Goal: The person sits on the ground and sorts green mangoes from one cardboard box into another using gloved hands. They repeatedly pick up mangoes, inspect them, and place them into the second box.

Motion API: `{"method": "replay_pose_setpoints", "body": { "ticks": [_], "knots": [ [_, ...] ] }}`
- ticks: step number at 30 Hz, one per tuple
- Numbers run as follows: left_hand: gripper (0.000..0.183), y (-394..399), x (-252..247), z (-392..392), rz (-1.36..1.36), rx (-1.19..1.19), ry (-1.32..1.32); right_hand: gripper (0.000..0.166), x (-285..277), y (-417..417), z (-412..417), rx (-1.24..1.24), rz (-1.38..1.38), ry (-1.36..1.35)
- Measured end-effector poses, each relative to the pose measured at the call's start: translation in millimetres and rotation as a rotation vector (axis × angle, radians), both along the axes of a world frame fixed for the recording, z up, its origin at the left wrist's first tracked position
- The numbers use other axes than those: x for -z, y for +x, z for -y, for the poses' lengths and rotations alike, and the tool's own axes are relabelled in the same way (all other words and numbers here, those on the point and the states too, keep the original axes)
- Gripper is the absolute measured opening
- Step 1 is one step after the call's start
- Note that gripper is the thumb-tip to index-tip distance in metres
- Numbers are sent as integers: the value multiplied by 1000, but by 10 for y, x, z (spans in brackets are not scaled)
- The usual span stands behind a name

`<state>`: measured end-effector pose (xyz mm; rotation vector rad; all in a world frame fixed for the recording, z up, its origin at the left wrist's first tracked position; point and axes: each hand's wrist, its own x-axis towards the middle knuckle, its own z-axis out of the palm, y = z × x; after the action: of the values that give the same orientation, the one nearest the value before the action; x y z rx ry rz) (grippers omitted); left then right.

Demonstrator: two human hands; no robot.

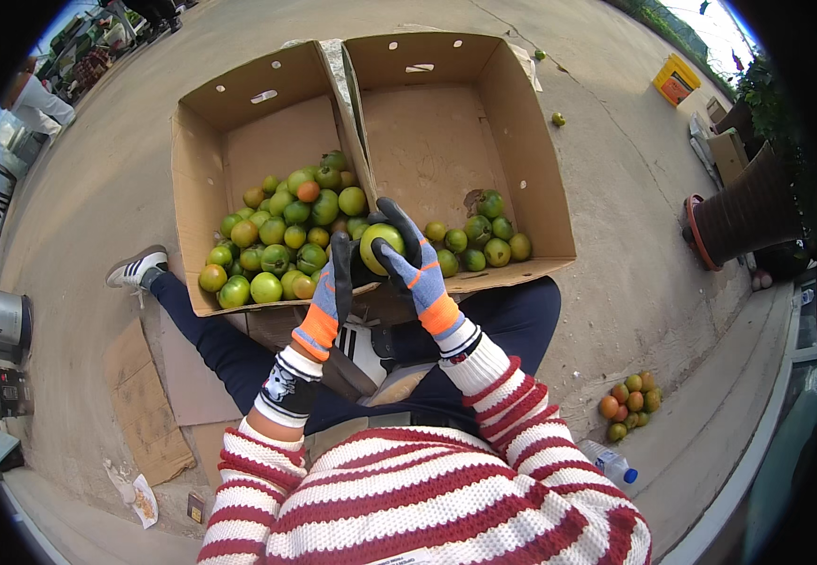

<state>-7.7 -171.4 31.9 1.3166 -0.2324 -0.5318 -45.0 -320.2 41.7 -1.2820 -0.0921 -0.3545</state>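
A large green tomato (380, 248) is gripped between the thumb and fingers of my right hand (419, 265), above the inner walls of two cardboard boxes. My left hand (334, 293) is just left of that tomato, seen edge-on with its fingers pointing away from me. Whether it supports the tomato is hidden. Both hands wear grey-blue gloves with black palms and orange cuffs. The left cardboard box (274, 120) holds a heap of mostly green tomatoes (275, 259). In the right cardboard box (422, 134), several green tomatoes (477, 230) lie along the near side.
Reddish tomatoes (634, 402) lie on the concrete at right, near a plastic bottle (613, 462). Two small green tomatoes (558, 119) sit beyond the right box. A large plant pot (747, 205) and yellow bucket (676, 79) stand right. Flattened cardboard (147, 406) lies left; another person (41, 102) is far left.
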Motion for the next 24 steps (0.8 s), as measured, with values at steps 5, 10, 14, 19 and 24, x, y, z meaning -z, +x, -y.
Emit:
{"method": "replay_pose_setpoints", "body": {
  "ticks": [5, 10, 14, 19, 24],
  "knots": [
    [47, 167, -93, 26, 1066, -344, 945, 57, 274, 557, 829, 260, -283, 326],
    [64, 259, 351, 64, 1061, -376, 1190, 69, 889, 1109, 1476, 456, -646, -637],
    [67, 222, 209, 50, 1097, -376, 1165, 73, 1333, 1289, 1594, 366, -787, -1263],
    [68, 231, 222, 38, 1058, -403, 1164, 66, 1667, 1113, 1605, 251, -716, -1697],
    [71, 263, 245, 53, 1023, -437, 1160, 63, 1461, 1088, 1509, 353, -741, -1667]
  ]
}}
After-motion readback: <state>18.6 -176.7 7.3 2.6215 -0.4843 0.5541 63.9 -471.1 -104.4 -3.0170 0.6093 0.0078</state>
